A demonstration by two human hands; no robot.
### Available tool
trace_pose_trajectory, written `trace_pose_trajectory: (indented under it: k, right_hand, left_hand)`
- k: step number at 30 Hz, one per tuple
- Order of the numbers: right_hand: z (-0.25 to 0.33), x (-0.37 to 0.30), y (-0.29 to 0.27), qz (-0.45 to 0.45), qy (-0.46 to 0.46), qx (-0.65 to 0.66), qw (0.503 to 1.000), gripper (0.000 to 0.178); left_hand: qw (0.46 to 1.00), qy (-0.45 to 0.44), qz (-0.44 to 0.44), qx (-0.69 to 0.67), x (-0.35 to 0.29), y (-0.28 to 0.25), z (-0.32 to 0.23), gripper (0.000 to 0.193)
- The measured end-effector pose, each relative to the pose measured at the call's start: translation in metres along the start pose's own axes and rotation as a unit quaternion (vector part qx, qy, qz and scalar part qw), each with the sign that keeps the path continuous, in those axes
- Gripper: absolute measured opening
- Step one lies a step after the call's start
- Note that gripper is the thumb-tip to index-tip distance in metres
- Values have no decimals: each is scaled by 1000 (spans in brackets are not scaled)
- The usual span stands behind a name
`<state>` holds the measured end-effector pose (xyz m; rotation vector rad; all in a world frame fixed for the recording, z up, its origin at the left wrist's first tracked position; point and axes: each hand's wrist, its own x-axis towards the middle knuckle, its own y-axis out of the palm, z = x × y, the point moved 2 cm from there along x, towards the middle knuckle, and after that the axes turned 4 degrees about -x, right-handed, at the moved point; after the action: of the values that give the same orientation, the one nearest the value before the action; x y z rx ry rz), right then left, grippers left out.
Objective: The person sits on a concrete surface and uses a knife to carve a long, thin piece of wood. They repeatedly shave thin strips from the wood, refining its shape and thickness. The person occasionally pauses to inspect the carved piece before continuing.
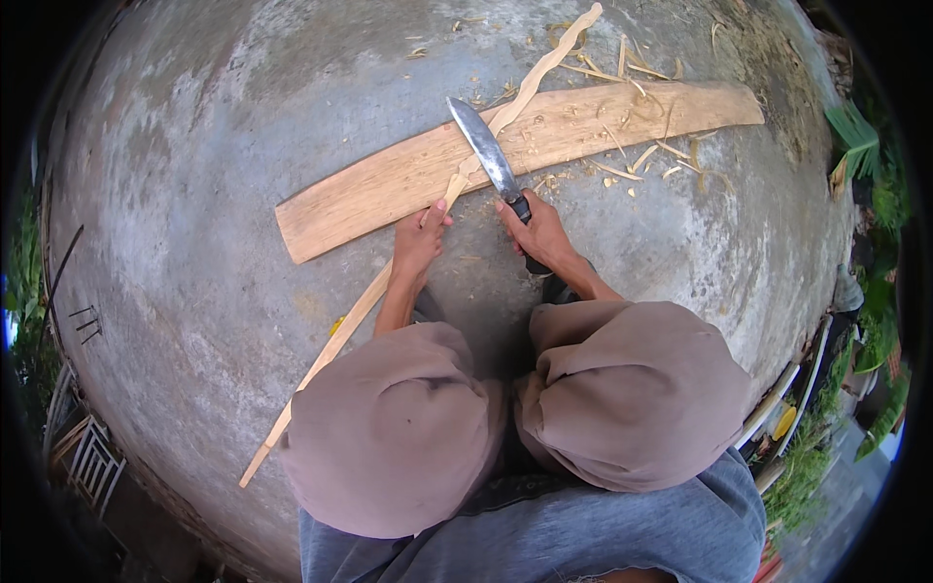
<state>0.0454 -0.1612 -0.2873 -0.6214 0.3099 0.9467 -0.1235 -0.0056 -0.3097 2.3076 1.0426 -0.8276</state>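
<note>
My left hand (418, 245) is closed round a long, pale wooden piece (530, 85). Its far part has wavy, carved edges and rests across a thick wooden plank (364, 199). Below my hand a straight, narrow length runs toward the lower left, passing by my left knee; it appears to be the same piece. My right hand (539, 231) grips the black handle of a large knife (486, 146). The broad steel blade points away and to the left, lying over the carved wood at the plank. Whether its edge touches the wood I cannot tell.
Curled shavings and thin slivers (637, 160) lie on and around the plank's right part. The ground is grey concrete (185, 243). My bent knees (632, 389) fill the lower middle. Green plants (880, 194) border the right, and a white metal rack (95, 462) stands lower left.
</note>
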Motion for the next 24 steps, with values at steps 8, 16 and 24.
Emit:
trace_pose_trajectory:
  k: [8, 16, 24]
  right_hand:
    - [-1, -1, 4, 52, 13, -10, 999, 46]
    - [-9, 0, 9, 11, 36, 12, 999, 43]
    - [-18, -1, 11, 2, -19, -61, 998, 43]
  left_hand:
    - [1000, -10, 5, -24, 2, -2, 0, 44]
    - [1000, -2, 7, -10, 2, -2, 0, 48]
    - [1000, 10, -19, 4, -3, 3, -3, 45]
